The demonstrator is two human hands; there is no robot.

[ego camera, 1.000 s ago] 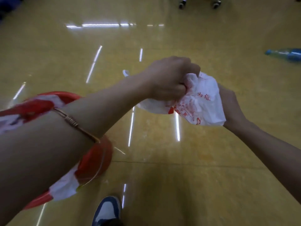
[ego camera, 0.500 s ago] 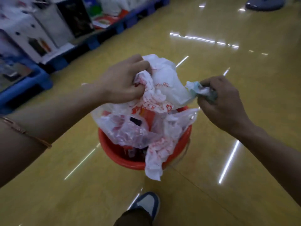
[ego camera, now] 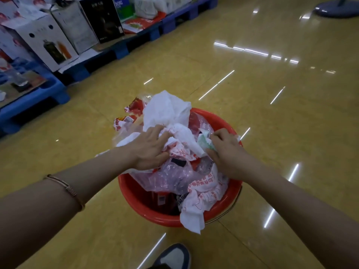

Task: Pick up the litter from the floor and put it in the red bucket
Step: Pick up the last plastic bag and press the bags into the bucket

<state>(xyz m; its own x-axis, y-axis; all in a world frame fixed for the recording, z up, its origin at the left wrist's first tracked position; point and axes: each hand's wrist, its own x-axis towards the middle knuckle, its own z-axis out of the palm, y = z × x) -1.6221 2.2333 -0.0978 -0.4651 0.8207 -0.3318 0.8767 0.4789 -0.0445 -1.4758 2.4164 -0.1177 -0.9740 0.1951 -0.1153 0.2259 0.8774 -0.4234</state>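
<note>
The red bucket stands on the yellow floor right in front of me, heaped above its rim with crumpled white and red printed plastic bags and clear wrappers. My left hand grips the white bag with red print on top of the heap. My right hand pinches a small green and white wrapper at the right side of the heap. One white bag hangs over the near rim.
Blue pallets with cardboard boxes line the left side. A round grey stand base sits at the far right. My shoe is just behind the bucket. Glossy floor stretches to the right.
Both hands have dropped from above the bucket onto the heap, pressing the bag and the small wrapper down into it. A second ago they held the bag over open floor.
</note>
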